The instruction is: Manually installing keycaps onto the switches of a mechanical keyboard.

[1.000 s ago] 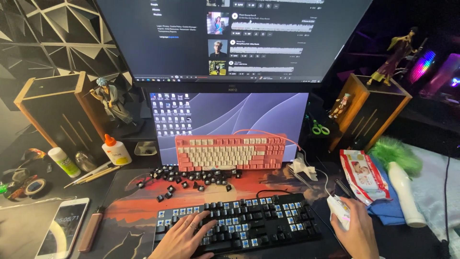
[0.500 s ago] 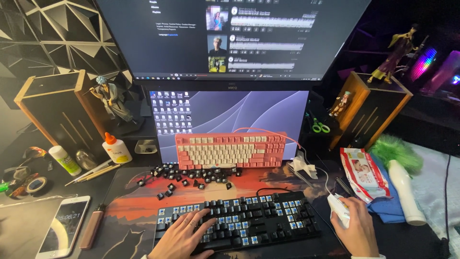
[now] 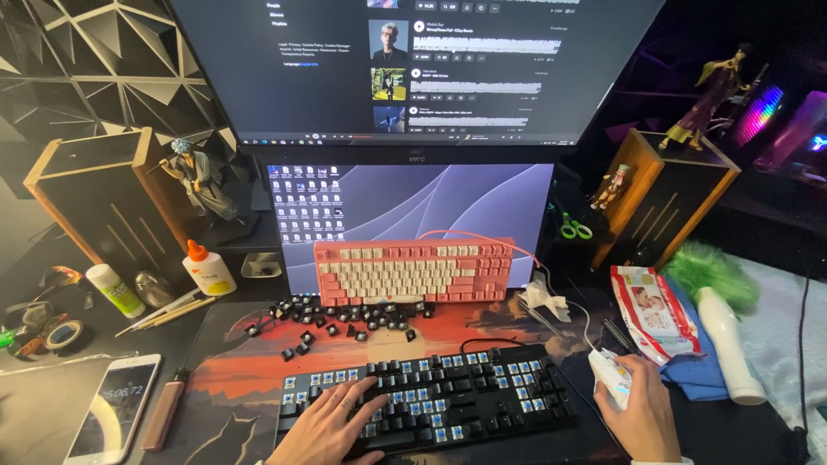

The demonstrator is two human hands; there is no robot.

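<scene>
The black keyboard [image 3: 431,398] is lying at the near middle of the table, on the desk mat [image 3: 233,379], many of its caps off and blue switches showing. The left hand [image 3: 332,422] is resting flat on the keyboard's left half, fingers [image 3: 357,394] spread wide across the keys, gripping nothing. The right hand [image 3: 639,415] is sitting just right of the keyboard, its grip curled around a white mouse [image 3: 610,375], whose far end is poking out past the fingers.

Just beyond the keyboard, loose black keycaps [image 3: 345,314] are lying scattered on the mat. Farther still, a pink keyboard [image 3: 413,269] is leaning against the lower monitor [image 3: 413,215], with a bigger monitor [image 3: 413,69] hanging above it.

Out left, a phone [image 3: 114,419] is lying near the edge, a brown stick-shaped case [image 3: 164,415] just beside it. A glue bottle [image 3: 207,269] is standing farther back, with a figurine [image 3: 200,179] behind it by a wooden speaker [image 3: 95,198]. Over on the right, a wipes pack [image 3: 653,310] is lying on a blue cloth [image 3: 698,375], a green duster [image 3: 719,301] beside it, green scissors [image 3: 573,229] farther back.
</scene>
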